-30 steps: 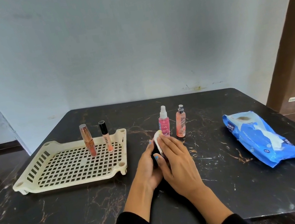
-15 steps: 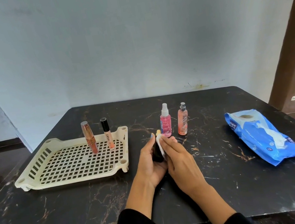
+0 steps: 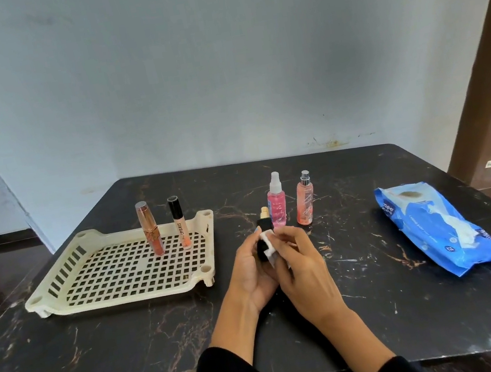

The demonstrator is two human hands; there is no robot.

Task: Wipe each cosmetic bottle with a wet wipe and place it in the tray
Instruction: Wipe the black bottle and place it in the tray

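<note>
Gripping black gold-capped bottle (image 3: 264,226), white wipe (image 3: 269,246)

We see a black marble-veined desk (image 3: 134,344). On it sit a cream slotted tray (image 3: 60,291) at left, two pink spray bottles (image 3: 278,209) upright mid-desk, and a blue wipes pack (image 3: 431,219) at right.

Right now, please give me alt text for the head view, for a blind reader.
The left hand holds a black bottle while the right hand rubs it with a wipe. Two tubes stand in the tray; two spray bottles wait.
</note>
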